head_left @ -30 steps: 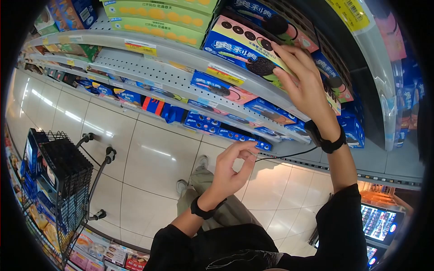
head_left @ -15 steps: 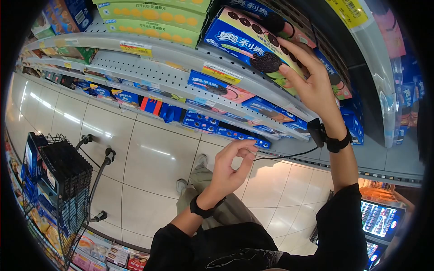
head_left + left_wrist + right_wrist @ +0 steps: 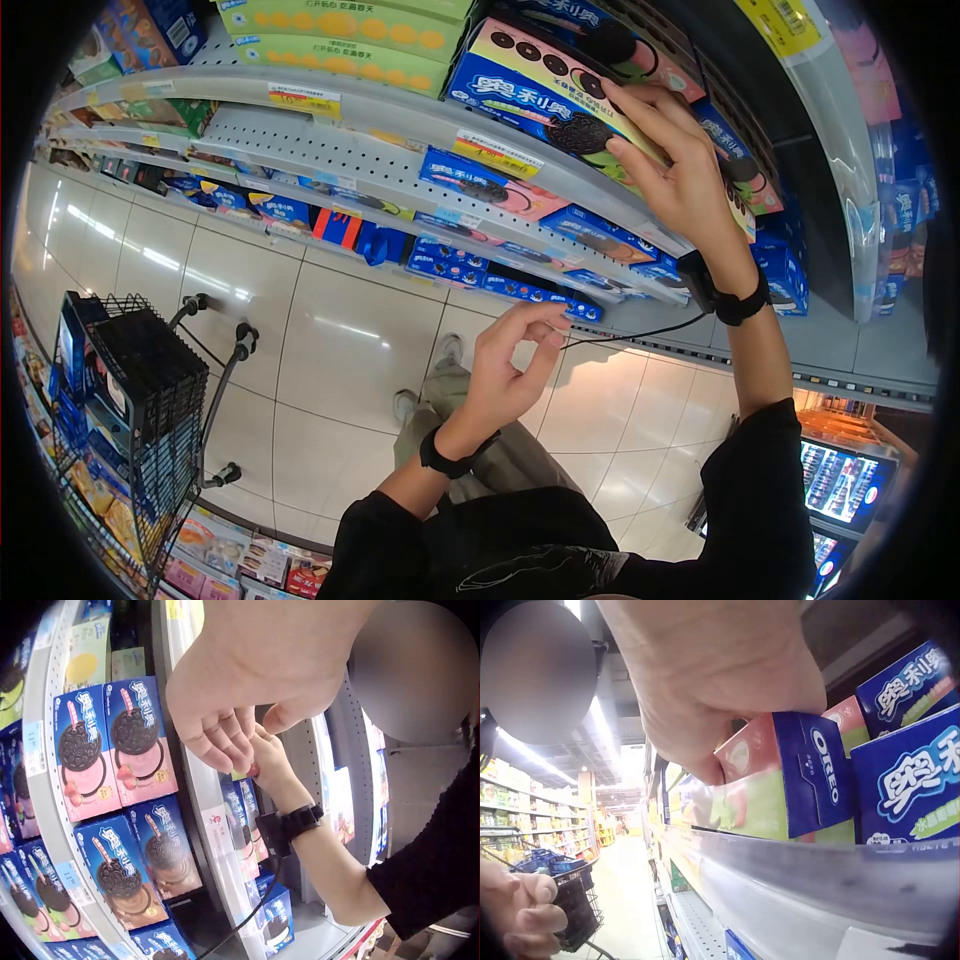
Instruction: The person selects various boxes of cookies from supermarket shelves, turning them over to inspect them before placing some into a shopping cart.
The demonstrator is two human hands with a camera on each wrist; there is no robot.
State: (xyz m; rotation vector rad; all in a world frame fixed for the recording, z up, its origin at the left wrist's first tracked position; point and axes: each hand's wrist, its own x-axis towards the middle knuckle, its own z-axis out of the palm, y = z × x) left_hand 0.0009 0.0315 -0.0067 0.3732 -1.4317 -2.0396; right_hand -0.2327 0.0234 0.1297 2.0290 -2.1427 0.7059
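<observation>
In the head view, my right hand [image 3: 690, 180] grips a blue and pink box of Oreo cookies [image 3: 520, 95] lying on the upper shelf, fingers across its top and thumb at its front edge. The right wrist view shows the end of that Oreo box [image 3: 817, 780] under the palm, just behind the clear shelf lip [image 3: 780, 859]. Other Oreo boxes [image 3: 911, 780] stand close beside it. My left hand [image 3: 515, 365] hovers in front of the lower shelves, fingers loosely bent, holding nothing. A black cable [image 3: 650, 343] from the right wrist camera passes behind it.
Green boxes [image 3: 345, 55] are stacked left of the Oreo box. Lower shelves hold more Oreo boxes [image 3: 139, 739]. A black wire shopping cart [image 3: 150, 390] stands on the tiled floor [image 3: 340, 350] at the left. Lit screens [image 3: 840, 485] show at the lower right.
The gripped box tipped slightly and its front turned more toward the head camera, then settled back; my right hand shifted a little with it. The left hand stays nearly still.
</observation>
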